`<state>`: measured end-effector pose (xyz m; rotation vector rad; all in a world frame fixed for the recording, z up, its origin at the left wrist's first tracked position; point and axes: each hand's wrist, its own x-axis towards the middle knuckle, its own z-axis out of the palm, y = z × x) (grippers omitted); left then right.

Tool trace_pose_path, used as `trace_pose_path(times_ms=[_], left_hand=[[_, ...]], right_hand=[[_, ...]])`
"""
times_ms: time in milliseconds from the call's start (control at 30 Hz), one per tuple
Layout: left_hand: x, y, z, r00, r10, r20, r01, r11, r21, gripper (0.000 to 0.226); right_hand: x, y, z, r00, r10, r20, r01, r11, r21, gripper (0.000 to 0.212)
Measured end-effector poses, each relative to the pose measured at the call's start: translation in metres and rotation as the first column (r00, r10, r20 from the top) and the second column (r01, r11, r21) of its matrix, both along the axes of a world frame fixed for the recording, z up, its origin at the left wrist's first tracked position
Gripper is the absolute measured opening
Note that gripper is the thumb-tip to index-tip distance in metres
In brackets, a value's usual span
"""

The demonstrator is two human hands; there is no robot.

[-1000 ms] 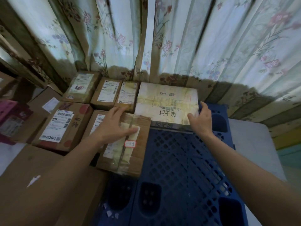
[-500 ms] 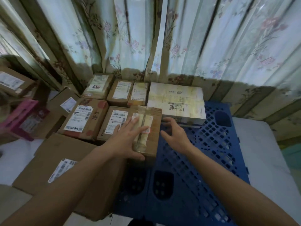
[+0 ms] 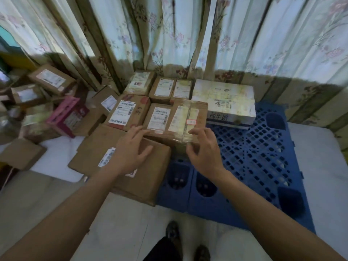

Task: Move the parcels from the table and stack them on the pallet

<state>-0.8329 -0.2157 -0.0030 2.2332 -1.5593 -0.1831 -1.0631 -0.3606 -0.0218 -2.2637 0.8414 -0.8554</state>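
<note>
A blue plastic pallet (image 3: 254,157) lies on the floor in front of me. At its far edge sits a white milk carton (image 3: 224,98). Beside that rests a brown parcel wrapped in clear tape (image 3: 188,117), with a labelled brown box (image 3: 160,117) to its left. My right hand (image 3: 203,149) hovers at the taped parcel's near edge, fingers spread and holding nothing. My left hand (image 3: 131,147) is open above a large brown box (image 3: 150,176) at the pallet's front left corner. Further labelled parcels (image 3: 126,112) and three small ones (image 3: 163,89) fill the pallet's back left.
A loose pile of parcels (image 3: 50,80) and a pink box (image 3: 67,115) lie at the left. Flowered curtains (image 3: 188,34) hang close behind the pallet. A flat piece of cardboard (image 3: 20,153) lies at the left. My feet (image 3: 173,232) stand before the pallet.
My left hand slid off the taped parcel toward me. My right hand left the white carton and came to the taped parcel's near edge. The view has drawn back.
</note>
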Motion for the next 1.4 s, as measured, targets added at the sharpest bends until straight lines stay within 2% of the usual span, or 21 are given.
trace_pose_path(times_ms=[100,167,233,300,400,600,733,867,933,1033,1233,1300,1400], left_hand=[[0.031,0.032,0.005,1.0,-0.029,0.006,0.029,0.999,0.037,0.072],[0.05,0.053,0.013,0.984,-0.169,-0.062,0.177,0.971,0.164,0.081],[0.061,0.072,0.018,0.936,-0.326,-0.13,0.351,0.864,0.362,0.1],[0.067,0.088,0.01,0.903,-0.424,-0.073,0.401,0.769,0.498,0.108],[0.065,0.092,-0.013,0.88,-0.458,0.124,0.355,0.809,0.468,0.103],[0.057,0.076,-0.035,0.896,-0.413,0.161,0.337,0.87,0.36,0.1],[0.062,0.068,-0.034,0.897,-0.434,0.082,0.377,0.85,0.369,0.098],[0.078,0.065,-0.019,0.867,-0.482,-0.127,0.494,0.802,0.335,0.094],[0.098,0.066,-0.008,0.89,-0.417,-0.186,0.451,0.866,0.215,0.074],[0.147,0.067,0.001,0.952,-0.254,-0.169,0.264,0.964,0.037,0.053],[0.246,0.098,0.014,0.996,0.035,-0.088,-0.036,0.999,-0.014,0.065],[0.277,0.113,0.014,0.992,0.108,-0.062,-0.108,0.994,0.011,0.061],[0.332,0.139,0.01,0.979,0.205,0.001,-0.205,0.977,0.05,0.068]], right_hand=[[0.018,0.036,0.002,0.981,0.171,-0.087,-0.167,0.985,0.046,0.032],[0.032,0.053,0.0,0.966,0.21,-0.148,-0.208,0.978,0.033,0.032],[0.046,0.064,-0.002,0.97,0.19,-0.149,-0.184,0.982,0.048,0.029],[0.061,0.071,-0.003,0.982,0.117,-0.148,-0.107,0.991,0.076,0.028],[0.084,0.079,-0.001,0.988,-0.035,-0.152,0.051,0.994,0.101,0.028],[0.113,0.094,0.007,0.952,-0.239,-0.192,0.254,0.966,0.055,0.029],[0.126,0.107,0.011,0.936,-0.284,-0.209,0.297,0.954,0.032,0.031],[0.144,0.111,0.012,0.94,-0.256,-0.225,0.272,0.961,0.046,0.031],[0.157,0.108,0.014,0.946,-0.226,-0.231,0.24,0.97,0.03,0.03],[0.181,0.101,0.022,0.953,-0.195,-0.232,0.208,0.977,0.036,0.031],[0.25,0.087,0.04,0.961,-0.138,-0.238,0.139,0.99,-0.015,0.036],[0.276,0.089,0.043,0.96,-0.107,-0.259,0.106,0.994,-0.02,0.039],[0.319,0.091,0.044,0.952,-0.066,-0.298,0.062,0.998,-0.026,0.042]])
